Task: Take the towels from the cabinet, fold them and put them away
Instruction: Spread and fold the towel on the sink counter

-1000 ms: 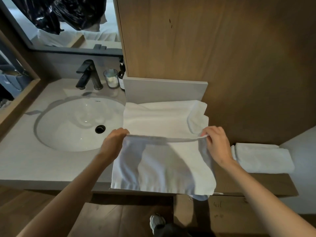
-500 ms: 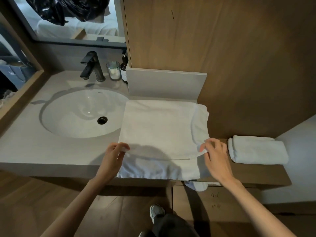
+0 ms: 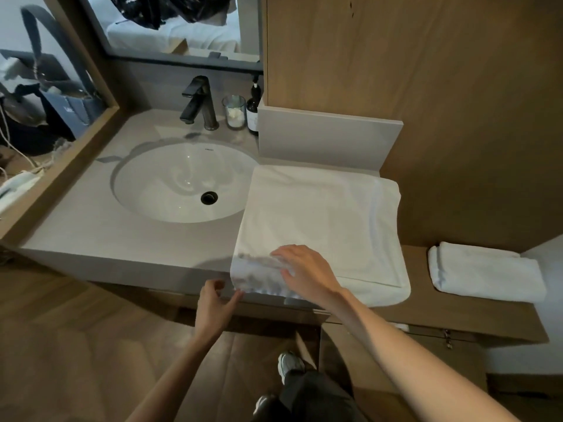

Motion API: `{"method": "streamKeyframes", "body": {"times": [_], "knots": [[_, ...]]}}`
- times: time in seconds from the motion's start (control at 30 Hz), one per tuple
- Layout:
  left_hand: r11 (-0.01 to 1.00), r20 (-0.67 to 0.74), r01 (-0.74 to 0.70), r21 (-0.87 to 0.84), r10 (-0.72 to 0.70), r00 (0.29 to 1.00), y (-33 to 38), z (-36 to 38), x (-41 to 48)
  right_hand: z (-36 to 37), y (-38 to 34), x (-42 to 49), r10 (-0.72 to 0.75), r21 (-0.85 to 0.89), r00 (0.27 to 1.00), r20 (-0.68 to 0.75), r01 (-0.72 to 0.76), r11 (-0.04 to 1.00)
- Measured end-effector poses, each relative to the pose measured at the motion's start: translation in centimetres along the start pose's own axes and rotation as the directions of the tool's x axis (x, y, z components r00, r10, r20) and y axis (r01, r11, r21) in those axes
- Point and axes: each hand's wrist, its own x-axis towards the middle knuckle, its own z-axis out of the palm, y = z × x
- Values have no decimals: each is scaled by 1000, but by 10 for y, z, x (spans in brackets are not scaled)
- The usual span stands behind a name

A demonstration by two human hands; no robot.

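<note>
Grey counter [image 3: 100, 239] beside sink [image 3: 170, 190]; white towel [image 3: 320, 220] spread flat on it.

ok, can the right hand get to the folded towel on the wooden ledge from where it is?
Probably yes. The right hand lies flat on the spread towel and holds nothing, and the folded towel sits in the open on the wooden ledge to its right, with nothing standing between them.

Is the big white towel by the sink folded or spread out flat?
Folded, but not finished. The big white towel lies doubled on the counter, one layer's edge showing on another. The right hand presses it flat; the left hand touches its near corner.
</note>
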Motion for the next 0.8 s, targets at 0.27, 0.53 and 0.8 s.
{"method": "streamKeyframes", "body": {"times": [0.27, 0.53, 0.8], "knots": [[976, 197, 175, -129, -148, 969, 8, -1, 10, 20, -27, 44, 18, -174, 998, 60, -8, 985], [980, 135, 47, -192, -21, 991, 45, -29, -3, 16, -27, 52, 68, -136, 998, -13, -69, 988], [809, 175, 66, -584, 46, 984, 130, -40, -2, -59, -22, 11, 15, 150, 931, -365, 43, 988]]}}
